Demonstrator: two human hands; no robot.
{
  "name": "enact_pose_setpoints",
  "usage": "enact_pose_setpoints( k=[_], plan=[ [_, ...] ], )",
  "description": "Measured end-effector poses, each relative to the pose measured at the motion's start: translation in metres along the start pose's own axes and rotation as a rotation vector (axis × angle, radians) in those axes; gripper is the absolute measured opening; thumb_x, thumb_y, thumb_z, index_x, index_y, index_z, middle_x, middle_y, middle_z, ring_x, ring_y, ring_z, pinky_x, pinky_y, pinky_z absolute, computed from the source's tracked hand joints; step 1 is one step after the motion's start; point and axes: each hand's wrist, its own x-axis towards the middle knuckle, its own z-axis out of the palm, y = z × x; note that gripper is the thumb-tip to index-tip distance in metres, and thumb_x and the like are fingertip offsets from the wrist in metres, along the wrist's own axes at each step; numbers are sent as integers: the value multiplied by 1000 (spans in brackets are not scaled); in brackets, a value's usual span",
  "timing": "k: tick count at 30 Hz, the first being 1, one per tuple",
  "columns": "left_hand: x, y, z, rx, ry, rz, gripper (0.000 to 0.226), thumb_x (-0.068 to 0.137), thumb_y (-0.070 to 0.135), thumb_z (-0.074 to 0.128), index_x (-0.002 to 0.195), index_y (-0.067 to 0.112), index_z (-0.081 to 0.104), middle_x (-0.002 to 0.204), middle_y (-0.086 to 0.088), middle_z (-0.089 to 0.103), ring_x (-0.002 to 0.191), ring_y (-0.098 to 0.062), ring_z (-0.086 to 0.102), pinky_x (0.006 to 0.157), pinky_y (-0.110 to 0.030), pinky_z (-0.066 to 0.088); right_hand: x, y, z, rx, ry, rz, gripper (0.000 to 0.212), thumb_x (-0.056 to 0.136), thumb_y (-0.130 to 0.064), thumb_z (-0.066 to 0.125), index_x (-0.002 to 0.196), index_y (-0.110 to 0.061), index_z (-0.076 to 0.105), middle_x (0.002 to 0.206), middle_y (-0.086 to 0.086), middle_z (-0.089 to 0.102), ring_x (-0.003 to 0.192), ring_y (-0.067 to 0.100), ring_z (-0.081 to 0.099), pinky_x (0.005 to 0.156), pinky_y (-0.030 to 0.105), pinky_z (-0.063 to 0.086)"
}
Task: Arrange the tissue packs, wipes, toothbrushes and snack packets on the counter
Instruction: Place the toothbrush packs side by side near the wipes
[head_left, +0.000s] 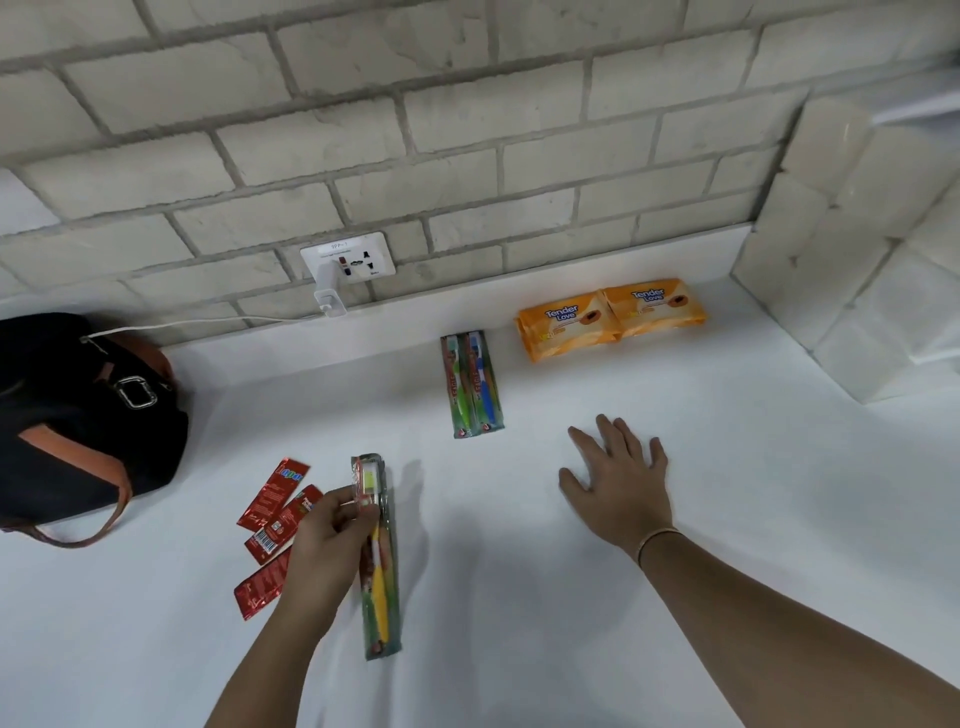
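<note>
While holding right hand (618, 473) flat, fingers spread, over counter (727, 467), pinches yellow toothbrush pack (382, 587) near its head with left hand (324, 540), beside red snack packets (272, 499); two toothbrush packs (472, 384), orange wipes (610, 317) by wall (467, 156).

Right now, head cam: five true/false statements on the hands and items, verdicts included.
1. The left hand pinches a packaged yellow toothbrush. True.
2. Two orange Tender Love packs sit side by side near the wall. True.
3. The right hand grips one of them. False: it is open, fingers spread over the white counter, holding nothing.
4. The green and blue toothbrush packs lie on the black bag. False: they lie side by side on the counter, apart from the bag.
5. Red snack packets lie beside the left hand. True.
</note>
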Motion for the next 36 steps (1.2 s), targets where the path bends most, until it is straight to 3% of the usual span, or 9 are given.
enact_pose_setpoints(
  k=[2, 5, 11, 14, 17, 22, 25, 29, 36],
  plan=[
    [9, -2, 7, -46, -25, -29, 19, 101, 7, 62, 110, 22, 69, 88, -6, 77, 84, -26, 72, 82, -43, 57, -1, -1, 0, -7, -3, -2, 64, 93, -62, 36, 154, -42, 35, 168, 0, 23, 157, 20, 11, 123, 60, 6],
    [22, -1, 22, -25, -36, -10, 25, 102, 10, 61, 124, 23, 64, 97, -8, 74, 85, -26, 71, 76, -39, 55, 0, 0, -1, -1, 7, 6, 64, 92, -62, 35, 153, -42, 36, 168, 0, 24, 157, 20, 12, 123, 60, 6],
    [35, -3, 43, 301, 19, 103, 41, 104, 23, 59, 144, 25, 52, 100, 4, 69, 85, -18, 67, 67, -32, 50, 0, -2, 0, 5, 27, 3, 64, 90, -62, 37, 151, -42, 40, 167, 0, 28, 156, 21, 17, 122, 61, 10],
    [34, -6, 49, 412, 67, 243, 33, 104, 23, 56, 136, 22, 59, 96, 6, 69, 84, -14, 65, 69, -31, 50, 1, -2, 0, -3, 27, 8, 64, 90, -62, 37, 151, -42, 40, 167, 0, 28, 156, 21, 17, 122, 61, 11],
    [36, -14, 51, 466, 90, 325, 29, 102, 19, 56, 130, 14, 65, 111, -3, 67, 100, -23, 63, 88, -41, 51, 2, -2, 0, -10, 33, 7, 63, 91, -61, 38, 151, -42, 40, 167, 0, 28, 156, 21, 17, 122, 61, 10],
    [25, -19, 44, 554, 70, 397, 27, 103, 23, 59, 126, 11, 68, 132, -7, 58, 118, -17, 52, 102, -34, 40, 0, 0, 3, -15, 43, 4, 62, 90, -61, 39, 150, -42, 42, 166, 1, 31, 155, 22, 21, 121, 62, 12],
    [22, -23, 26, 656, 30, 576, 21, 100, 18, 64, 118, 11, 71, 116, -3, 66, 108, -24, 62, 92, -37, 49, 1, -2, 2, -10, 47, 7, 62, 90, -61, 39, 150, -41, 42, 165, 1, 32, 155, 22, 21, 121, 62, 12],
    [16, -35, 7, 885, -66, 753, 35, 98, 40, 50, 103, 16, 76, 99, 5, 73, 86, -19, 66, 73, -38, 54, 1, -1, 1, -27, 36, 7, 63, 91, -62, 35, 151, -42, 39, 167, 0, 28, 156, 21, 18, 122, 61, 12],
    [10, -38, 2, 1031, -99, 784, 38, 97, 43, 44, 107, 24, 75, 103, 12, 75, 91, -19, 70, 70, -38, 50, 0, -1, -1, -27, 10, 10, 63, 92, -62, 34, 152, -43, 35, 168, -1, 24, 157, 20, 14, 123, 60, 9]
  ],
)
